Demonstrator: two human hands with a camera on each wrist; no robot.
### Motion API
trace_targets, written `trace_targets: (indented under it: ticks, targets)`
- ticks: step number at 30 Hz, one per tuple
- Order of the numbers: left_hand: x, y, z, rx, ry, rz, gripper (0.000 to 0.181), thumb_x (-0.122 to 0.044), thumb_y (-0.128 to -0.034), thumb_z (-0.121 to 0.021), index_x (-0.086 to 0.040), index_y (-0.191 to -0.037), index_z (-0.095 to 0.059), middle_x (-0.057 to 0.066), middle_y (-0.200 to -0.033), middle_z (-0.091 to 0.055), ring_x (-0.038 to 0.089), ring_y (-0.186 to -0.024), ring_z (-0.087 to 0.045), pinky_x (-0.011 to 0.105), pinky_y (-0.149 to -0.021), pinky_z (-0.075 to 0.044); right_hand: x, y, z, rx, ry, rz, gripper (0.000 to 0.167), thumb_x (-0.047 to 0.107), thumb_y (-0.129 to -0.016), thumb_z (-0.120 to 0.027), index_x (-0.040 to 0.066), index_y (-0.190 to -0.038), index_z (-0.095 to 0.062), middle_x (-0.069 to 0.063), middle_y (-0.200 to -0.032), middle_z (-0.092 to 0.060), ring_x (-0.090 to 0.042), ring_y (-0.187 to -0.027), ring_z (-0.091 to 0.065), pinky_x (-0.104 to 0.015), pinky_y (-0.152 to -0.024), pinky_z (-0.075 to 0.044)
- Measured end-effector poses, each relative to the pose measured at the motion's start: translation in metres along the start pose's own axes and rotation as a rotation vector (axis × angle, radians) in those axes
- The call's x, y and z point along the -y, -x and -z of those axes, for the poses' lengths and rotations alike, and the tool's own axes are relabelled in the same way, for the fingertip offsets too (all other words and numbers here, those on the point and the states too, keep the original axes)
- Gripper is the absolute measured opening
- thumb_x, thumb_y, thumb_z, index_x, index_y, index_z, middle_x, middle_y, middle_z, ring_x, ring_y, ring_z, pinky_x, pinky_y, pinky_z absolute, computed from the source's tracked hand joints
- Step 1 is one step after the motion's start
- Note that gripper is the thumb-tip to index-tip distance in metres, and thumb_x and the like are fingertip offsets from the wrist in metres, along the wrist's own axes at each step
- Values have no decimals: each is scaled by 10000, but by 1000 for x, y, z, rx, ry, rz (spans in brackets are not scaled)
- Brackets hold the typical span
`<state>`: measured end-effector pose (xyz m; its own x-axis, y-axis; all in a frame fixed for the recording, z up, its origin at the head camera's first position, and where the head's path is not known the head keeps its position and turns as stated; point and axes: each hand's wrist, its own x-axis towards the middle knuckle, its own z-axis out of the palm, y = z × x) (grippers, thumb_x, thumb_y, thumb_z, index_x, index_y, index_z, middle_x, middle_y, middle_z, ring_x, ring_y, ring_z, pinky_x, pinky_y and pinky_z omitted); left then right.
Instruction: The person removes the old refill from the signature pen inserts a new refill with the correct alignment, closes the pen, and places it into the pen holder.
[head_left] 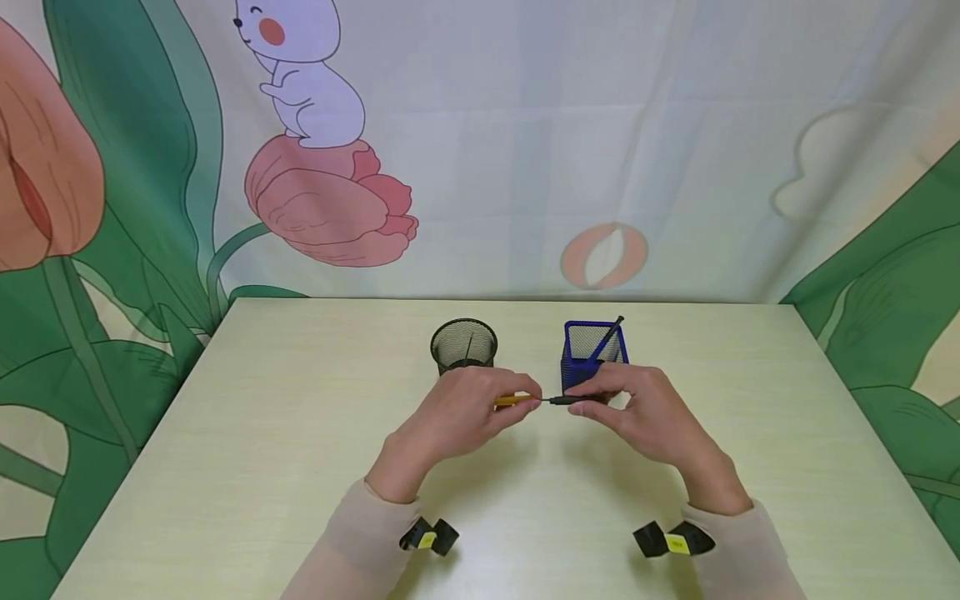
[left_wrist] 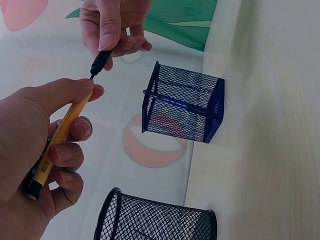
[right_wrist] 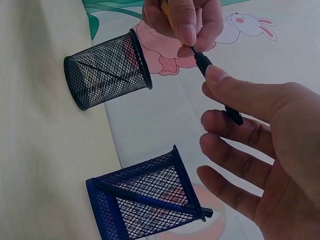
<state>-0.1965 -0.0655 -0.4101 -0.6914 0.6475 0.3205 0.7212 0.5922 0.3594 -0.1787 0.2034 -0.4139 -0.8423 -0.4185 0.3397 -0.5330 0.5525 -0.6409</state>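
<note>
My left hand [head_left: 468, 412] grips the yellow barrel [left_wrist: 61, 134] of a pen, its black clip end toward the palm. Opposite it, my right hand [head_left: 648, 417] pinches a black pen grip section [right_wrist: 202, 62] with ribbed sides between thumb and forefinger. A thin dark rod spans the small gap between the two pieces, in line with both. How far it reaches inside the barrel is hidden by the left fingertips. In the right wrist view, the other right fingers spread loosely below the grip section.
Behind the left hand stands a round black mesh pen holder [head_left: 444, 343] with a thin stick inside. A square blue mesh pen holder [head_left: 573, 377] stands behind the right hand, a dark pen [head_left: 611, 335] leaning in it. Both rest on the pale table [head_left: 300, 400], before a printed curtain.
</note>
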Motion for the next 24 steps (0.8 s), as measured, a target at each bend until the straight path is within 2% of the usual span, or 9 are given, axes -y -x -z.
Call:
trace_targets:
  ticks: [11,19,24]
  targets:
    - [1,1,1,-17,-5,-5,123,-334,-1025,-662,-298,-1071,-771,-153,-985,-777,8,-715,-612,205,-617,-465,-1,0,-1,16,32,5,153,194,-903,-814,224,-1050,-840,134,-735,-576,-40,-680,-528,-232,-610,-442]
    - [1,-1,1,-14,-15,4,136,-331,-1032,-650,-299,-1089,-769,-150,-943,-770,5,-694,-586,208,-610,-456,-3,-1,1,11,41,-7,168,209,-938,-774,230,-1096,-828,118,-799,-617,-49,-705,-525,-257,-635,-439]
    - [0,-3,1,-18,-8,15,142,-342,-1035,-645,-297,-1097,-764,-146,-838,-730,13,-648,-534,216,-593,-436,-3,-3,3,-3,55,-1,157,211,-941,-767,233,-1082,-830,106,-872,-694,-65,-732,-531,-252,-660,-446]
